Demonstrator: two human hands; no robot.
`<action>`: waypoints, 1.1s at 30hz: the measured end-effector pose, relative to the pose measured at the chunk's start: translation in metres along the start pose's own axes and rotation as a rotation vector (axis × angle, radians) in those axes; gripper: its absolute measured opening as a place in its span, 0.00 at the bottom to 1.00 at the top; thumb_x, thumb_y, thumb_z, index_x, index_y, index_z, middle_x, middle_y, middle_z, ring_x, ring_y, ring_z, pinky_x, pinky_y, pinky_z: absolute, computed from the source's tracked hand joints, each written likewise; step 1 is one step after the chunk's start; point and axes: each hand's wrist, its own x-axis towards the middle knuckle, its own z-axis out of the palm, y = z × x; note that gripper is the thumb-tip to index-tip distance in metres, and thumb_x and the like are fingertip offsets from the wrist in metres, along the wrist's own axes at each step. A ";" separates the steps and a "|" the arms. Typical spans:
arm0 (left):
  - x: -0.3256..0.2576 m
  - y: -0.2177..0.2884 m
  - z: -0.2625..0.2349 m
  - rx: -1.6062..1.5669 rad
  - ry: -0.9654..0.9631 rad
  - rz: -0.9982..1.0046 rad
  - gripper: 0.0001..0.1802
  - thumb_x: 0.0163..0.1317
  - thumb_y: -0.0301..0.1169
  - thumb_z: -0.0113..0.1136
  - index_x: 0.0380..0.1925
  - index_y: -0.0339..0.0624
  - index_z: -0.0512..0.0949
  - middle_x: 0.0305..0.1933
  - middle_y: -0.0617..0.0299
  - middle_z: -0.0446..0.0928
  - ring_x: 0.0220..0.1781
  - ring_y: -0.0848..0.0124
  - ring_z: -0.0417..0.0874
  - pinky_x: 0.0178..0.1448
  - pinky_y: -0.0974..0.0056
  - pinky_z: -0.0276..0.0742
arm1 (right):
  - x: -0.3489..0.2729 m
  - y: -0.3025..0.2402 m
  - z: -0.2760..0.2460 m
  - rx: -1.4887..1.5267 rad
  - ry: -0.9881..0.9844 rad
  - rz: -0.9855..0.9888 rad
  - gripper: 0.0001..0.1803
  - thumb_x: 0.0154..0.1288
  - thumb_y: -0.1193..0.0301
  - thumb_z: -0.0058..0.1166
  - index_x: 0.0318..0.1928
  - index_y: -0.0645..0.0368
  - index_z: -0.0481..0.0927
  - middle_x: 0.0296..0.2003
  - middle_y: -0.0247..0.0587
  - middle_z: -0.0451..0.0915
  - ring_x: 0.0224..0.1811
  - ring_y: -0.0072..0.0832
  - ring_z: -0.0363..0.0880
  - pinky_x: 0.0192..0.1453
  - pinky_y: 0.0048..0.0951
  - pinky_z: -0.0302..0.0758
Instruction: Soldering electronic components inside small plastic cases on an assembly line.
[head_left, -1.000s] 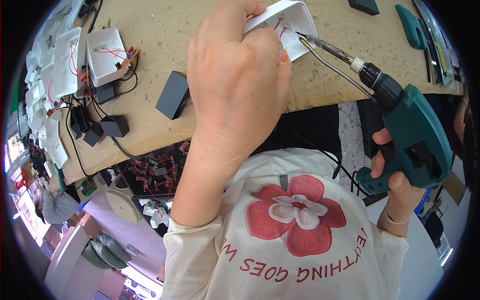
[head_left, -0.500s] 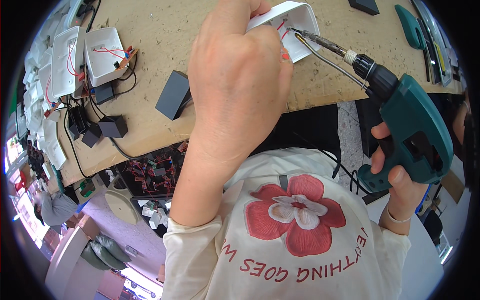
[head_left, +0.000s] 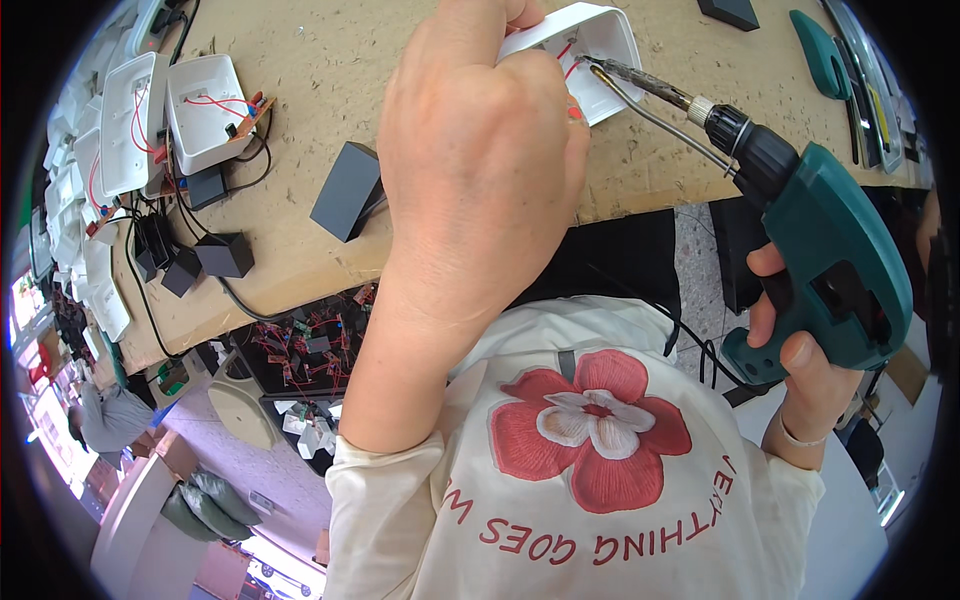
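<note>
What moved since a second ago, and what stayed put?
The right hand tipped the green soldering gun a little, its handle drifting right and its tip edging left into the white case. The left hand still holds that case on the bench. Nothing was grabbed or dropped.

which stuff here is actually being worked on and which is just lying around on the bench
In use:
left hand holding the white plastic housing
right hand gripping the green soldering gun, tip inside the housing

Lying about:
other white housings with red wires
black adapter blocks
green tool at the far edge
</note>
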 end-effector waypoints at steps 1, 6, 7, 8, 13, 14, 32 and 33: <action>0.000 -0.001 0.000 -0.005 0.006 0.011 0.05 0.44 0.18 0.57 0.23 0.28 0.74 0.34 0.50 0.75 0.32 0.60 0.78 0.34 0.64 0.73 | 0.000 0.000 0.000 0.000 0.000 0.000 0.43 0.39 0.62 0.71 0.56 0.69 0.65 0.41 0.54 0.76 0.24 0.21 0.74 0.27 0.18 0.73; -0.002 -0.004 0.002 -0.028 0.038 0.067 0.05 0.44 0.18 0.57 0.24 0.28 0.74 0.34 0.50 0.75 0.32 0.59 0.77 0.35 0.63 0.73 | 0.000 -0.001 -0.001 -0.020 -0.002 0.002 0.43 0.39 0.63 0.71 0.56 0.69 0.65 0.41 0.54 0.77 0.24 0.21 0.74 0.27 0.18 0.74; -0.002 -0.005 0.002 -0.033 0.044 0.078 0.05 0.44 0.18 0.57 0.24 0.28 0.74 0.34 0.50 0.75 0.33 0.59 0.77 0.35 0.63 0.73 | 0.000 -0.001 -0.001 -0.021 -0.002 0.002 0.43 0.39 0.63 0.71 0.56 0.69 0.65 0.41 0.54 0.77 0.24 0.21 0.74 0.27 0.18 0.74; -0.002 -0.005 0.002 -0.038 0.051 0.089 0.05 0.44 0.18 0.57 0.24 0.28 0.74 0.34 0.50 0.75 0.33 0.59 0.77 0.35 0.63 0.73 | 0.000 -0.001 -0.001 -0.027 -0.006 -0.004 0.43 0.39 0.63 0.71 0.56 0.69 0.65 0.41 0.55 0.77 0.24 0.21 0.74 0.27 0.18 0.74; -0.003 -0.009 0.004 -0.060 0.082 0.147 0.05 0.44 0.18 0.57 0.24 0.28 0.74 0.35 0.49 0.75 0.33 0.59 0.77 0.35 0.63 0.73 | -0.001 0.000 0.001 -0.156 0.008 -0.054 0.43 0.43 0.53 0.68 0.55 0.67 0.67 0.41 0.50 0.77 0.22 0.20 0.73 0.25 0.16 0.70; -0.002 -0.010 0.010 -0.065 0.088 0.158 0.05 0.44 0.18 0.57 0.24 0.28 0.74 0.35 0.49 0.75 0.33 0.59 0.77 0.35 0.63 0.73 | -0.001 0.000 0.001 -0.163 0.008 -0.054 0.43 0.43 0.52 0.68 0.55 0.67 0.67 0.41 0.50 0.77 0.22 0.20 0.73 0.25 0.16 0.70; -0.004 -0.023 0.012 -0.148 0.209 0.364 0.05 0.44 0.18 0.57 0.24 0.29 0.74 0.35 0.49 0.74 0.34 0.57 0.77 0.36 0.62 0.73 | 0.000 -0.005 0.000 -0.194 -0.020 -0.056 0.43 0.43 0.52 0.67 0.55 0.66 0.67 0.40 0.50 0.77 0.22 0.21 0.74 0.25 0.16 0.71; -0.004 -0.025 0.013 -0.152 0.215 0.377 0.05 0.44 0.18 0.57 0.24 0.29 0.74 0.35 0.49 0.74 0.34 0.57 0.77 0.36 0.62 0.73 | 0.000 -0.005 0.000 -0.180 -0.017 -0.052 0.43 0.43 0.52 0.67 0.55 0.66 0.67 0.40 0.50 0.77 0.22 0.21 0.74 0.25 0.16 0.71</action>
